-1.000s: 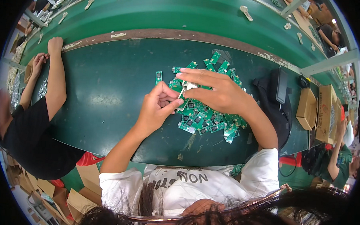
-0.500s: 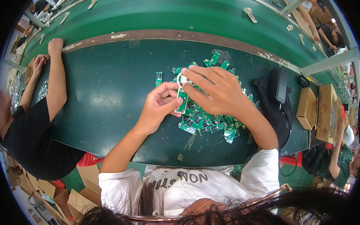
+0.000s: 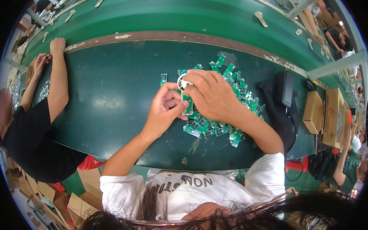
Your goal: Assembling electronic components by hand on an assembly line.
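While the left hand (image 3: 162, 109) pinches a white casing (image 3: 184, 84), the half-curled right hand (image 3: 212, 95) touches its round end, grip unclear.

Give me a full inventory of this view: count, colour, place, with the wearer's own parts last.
white housing: 1, white, held at table centre
inset board: 1, green, in the housing's straight part
circuit boards: too many to count, green, heaped right of centre
lone board: 1, green, left of the heap
table: 1, dark green, below the hands
belt: 1, green, beyond the table
pale parts: several, cream-white, along the belt
bag: 1, black, table's right
cardboard boxes: several, brown, right and lower left
co-workers: several, black or green clothing, left and right
shirt: 1, white, bottom
left grip: 1, bare, holding the straight part
right grip: 1, bare, at the round end
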A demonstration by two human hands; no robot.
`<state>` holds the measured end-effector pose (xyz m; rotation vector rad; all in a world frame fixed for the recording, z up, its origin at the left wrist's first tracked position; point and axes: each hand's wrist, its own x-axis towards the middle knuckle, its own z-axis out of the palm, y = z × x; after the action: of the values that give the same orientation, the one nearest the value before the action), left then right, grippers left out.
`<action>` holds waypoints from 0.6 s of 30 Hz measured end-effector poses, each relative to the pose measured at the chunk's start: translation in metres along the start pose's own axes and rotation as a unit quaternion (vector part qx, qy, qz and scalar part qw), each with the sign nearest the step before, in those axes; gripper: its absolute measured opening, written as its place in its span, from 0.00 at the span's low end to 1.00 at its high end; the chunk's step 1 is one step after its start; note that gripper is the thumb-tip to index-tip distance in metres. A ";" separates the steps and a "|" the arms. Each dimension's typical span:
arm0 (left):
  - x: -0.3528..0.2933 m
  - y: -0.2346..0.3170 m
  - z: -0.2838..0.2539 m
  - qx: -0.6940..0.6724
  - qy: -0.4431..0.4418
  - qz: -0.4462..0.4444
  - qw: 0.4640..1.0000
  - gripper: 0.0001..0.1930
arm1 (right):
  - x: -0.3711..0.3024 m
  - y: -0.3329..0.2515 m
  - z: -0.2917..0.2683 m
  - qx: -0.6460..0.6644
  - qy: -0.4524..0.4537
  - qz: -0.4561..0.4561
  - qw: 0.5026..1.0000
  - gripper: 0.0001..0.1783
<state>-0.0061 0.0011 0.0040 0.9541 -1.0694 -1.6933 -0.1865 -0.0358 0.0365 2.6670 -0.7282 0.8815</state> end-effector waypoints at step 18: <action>0.006 -0.011 0.001 0.013 0.013 0.025 1.000 0.15 | 0.002 0.001 -0.012 0.002 -0.016 0.020 1.000 0.06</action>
<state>-0.0117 -0.0015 -0.0071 0.9560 -1.0922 -1.6267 -0.1917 -0.0333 0.0468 2.6856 -0.7902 0.8520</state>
